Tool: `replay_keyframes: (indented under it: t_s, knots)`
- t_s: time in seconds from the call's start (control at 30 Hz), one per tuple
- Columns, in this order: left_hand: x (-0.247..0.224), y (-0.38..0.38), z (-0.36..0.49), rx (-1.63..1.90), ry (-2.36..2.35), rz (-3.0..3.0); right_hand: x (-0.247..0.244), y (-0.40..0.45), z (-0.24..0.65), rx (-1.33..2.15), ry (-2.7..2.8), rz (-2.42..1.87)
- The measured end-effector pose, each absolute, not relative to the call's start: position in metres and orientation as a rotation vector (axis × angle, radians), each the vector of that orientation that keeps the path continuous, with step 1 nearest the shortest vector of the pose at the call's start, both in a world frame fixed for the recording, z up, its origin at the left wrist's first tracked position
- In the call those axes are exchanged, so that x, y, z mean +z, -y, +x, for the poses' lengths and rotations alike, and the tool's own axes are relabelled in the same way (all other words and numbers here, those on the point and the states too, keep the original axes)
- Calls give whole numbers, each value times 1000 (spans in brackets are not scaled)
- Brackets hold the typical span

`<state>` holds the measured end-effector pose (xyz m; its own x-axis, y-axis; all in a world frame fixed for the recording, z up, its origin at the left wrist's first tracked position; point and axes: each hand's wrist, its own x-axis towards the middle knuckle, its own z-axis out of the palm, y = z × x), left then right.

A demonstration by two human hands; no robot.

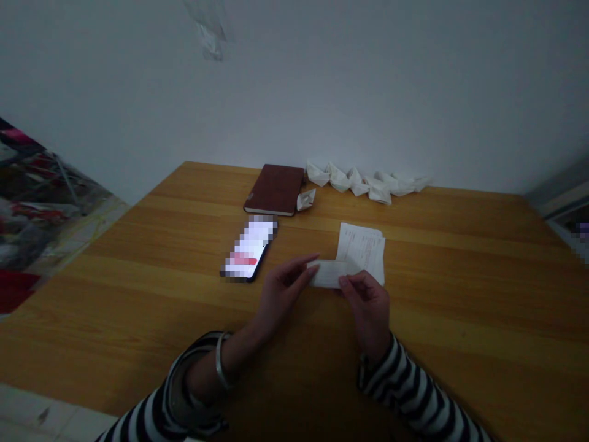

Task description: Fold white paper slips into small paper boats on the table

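Note:
A small white sheet of paper [327,274], apparently folded into a narrow rectangle, is held level between my two hands above the table. My left hand [281,290] pinches its left end between thumb and fingers. At the lower right corner, my right hand [369,307] grips it with thumb and forefinger. Just behind the held piece lie several flat paper sheets [361,248] with faint print or writing, partly covered by it and by my right fingers.
A phone [251,248] with a lit screen lies left of my hands. Behind it is a brown notebook [276,189], with a small folded paper boat [306,199] at its corner. Several more paper boats [339,178] line the wall side of the wooden table [460,276].

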<state>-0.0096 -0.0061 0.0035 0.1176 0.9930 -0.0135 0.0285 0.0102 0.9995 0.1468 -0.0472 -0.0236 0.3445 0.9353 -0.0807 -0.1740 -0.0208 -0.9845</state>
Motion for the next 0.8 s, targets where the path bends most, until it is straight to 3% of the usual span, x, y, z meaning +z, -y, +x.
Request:
replay_keyframes:
  t_s: [0.8]
  knots:
    - [3,6,-12,1154,-1228,1364,-26,48,143,1117,703,-1217]
